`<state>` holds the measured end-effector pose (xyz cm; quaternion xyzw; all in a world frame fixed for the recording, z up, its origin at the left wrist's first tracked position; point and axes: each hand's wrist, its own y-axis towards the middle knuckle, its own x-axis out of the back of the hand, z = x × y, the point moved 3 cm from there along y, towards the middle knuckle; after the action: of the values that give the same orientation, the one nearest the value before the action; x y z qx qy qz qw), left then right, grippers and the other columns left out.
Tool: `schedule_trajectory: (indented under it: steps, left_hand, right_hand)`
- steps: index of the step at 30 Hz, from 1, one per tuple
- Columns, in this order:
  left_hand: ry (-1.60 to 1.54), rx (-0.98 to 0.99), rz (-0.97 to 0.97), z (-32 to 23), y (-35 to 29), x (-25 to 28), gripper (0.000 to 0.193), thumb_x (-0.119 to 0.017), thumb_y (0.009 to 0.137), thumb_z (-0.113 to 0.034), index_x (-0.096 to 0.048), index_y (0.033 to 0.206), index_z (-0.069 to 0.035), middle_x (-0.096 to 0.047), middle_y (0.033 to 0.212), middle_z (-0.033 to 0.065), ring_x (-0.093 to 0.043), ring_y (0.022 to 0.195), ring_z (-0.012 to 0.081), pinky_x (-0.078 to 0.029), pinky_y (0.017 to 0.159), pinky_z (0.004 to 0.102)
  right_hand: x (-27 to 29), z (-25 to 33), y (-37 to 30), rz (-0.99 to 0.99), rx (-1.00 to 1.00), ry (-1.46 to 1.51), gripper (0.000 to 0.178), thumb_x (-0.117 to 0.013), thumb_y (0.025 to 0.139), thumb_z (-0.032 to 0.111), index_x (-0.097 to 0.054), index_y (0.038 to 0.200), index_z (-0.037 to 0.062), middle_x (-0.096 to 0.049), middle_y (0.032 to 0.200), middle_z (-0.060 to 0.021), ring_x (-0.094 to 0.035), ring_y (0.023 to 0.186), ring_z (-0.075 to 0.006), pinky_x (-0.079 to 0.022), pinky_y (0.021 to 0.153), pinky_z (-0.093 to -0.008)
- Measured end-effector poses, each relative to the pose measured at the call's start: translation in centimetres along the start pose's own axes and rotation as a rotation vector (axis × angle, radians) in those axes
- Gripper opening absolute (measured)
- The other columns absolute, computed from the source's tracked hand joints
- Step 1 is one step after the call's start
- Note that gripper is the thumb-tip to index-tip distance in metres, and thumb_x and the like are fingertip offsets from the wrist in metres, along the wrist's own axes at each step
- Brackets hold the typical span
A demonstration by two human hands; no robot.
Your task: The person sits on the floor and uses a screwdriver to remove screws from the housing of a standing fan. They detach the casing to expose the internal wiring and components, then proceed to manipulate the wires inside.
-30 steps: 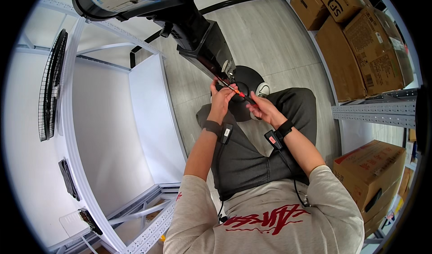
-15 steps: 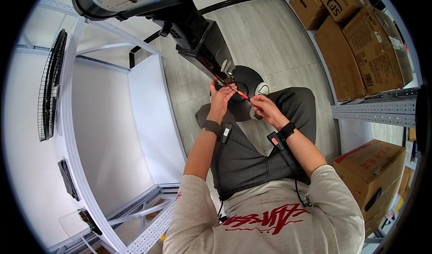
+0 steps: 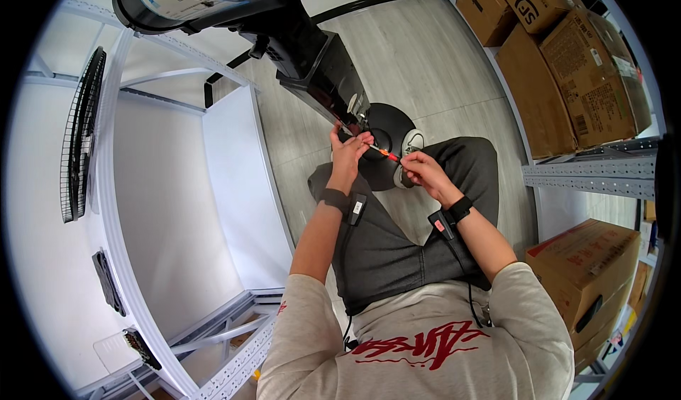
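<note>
While both hands meet at fan column, left hand [image 3: 349,153] pinches thin metal shaft of small screwdriver [image 3: 376,149] near tip, fingers curled tight. Right hand [image 3: 423,171] grips orange handle end, fingers closed round it. Screwdriver spans between fingertips, tip against lower end of black fan column [image 3: 323,70]. Round black fan base [image 3: 386,141] just beyond fingers, partly behind them. White shoe [image 3: 408,148] beside right fingertips. Fan grille [image 3: 78,137] on white shelf, well apart. Cardboard boxes [image 3: 567,67] far right.
</note>
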<state>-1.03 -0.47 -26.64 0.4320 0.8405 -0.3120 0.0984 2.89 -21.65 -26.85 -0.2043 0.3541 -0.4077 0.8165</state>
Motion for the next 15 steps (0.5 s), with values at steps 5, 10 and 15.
schedule_trajectory:
  steps: [5, 10, 15]
  left_hand:
    - [0.001, 0.016, 0.005, -0.1, -0.1, 0.1, 0.071, -0.047, 0.084, 0.013, -0.016, 0.140, -0.017, -0.058, 0.102, 0.0226, -0.063, 0.089, 0.0267, -0.054, 0.081, 0.0366]
    - [-0.014, 0.036, 0.056, -0.1, 0.1, 0.8, 0.076, -0.044, 0.082, 0.012, -0.013, 0.143, -0.020, -0.058, 0.101, 0.0209, -0.061, 0.086, 0.0249, -0.051, 0.076, 0.0342]
    - [-0.081, 0.060, 0.057, 0.0, 0.3, 1.1, 0.074, -0.045, 0.083, 0.008, -0.014, 0.144, -0.021, -0.059, 0.098, 0.0195, -0.061, 0.083, 0.0243, -0.050, 0.074, 0.0342]
  right_hand:
    - [0.8, 1.4, -0.1, -0.028, 0.063, 0.047, 0.014, -0.066, 0.087, 0.017, -0.056, 0.091, 0.0078, -0.053, 0.071, 0.0043, -0.047, 0.059, -0.0033, -0.038, 0.051, -0.0179]
    - [1.0, 2.9, 1.2, -0.067, 0.176, 0.049, 0.013, -0.064, 0.088, 0.017, -0.057, 0.090, 0.0068, -0.054, 0.071, 0.0028, -0.047, 0.058, -0.0046, -0.036, 0.051, -0.0187]
    - [1.1, 4.4, 2.6, -0.120, 0.231, 0.017, 0.014, -0.065, 0.087, 0.019, -0.059, 0.090, 0.0068, -0.054, 0.068, 0.0035, -0.047, 0.057, -0.0045, -0.035, 0.051, -0.0193]
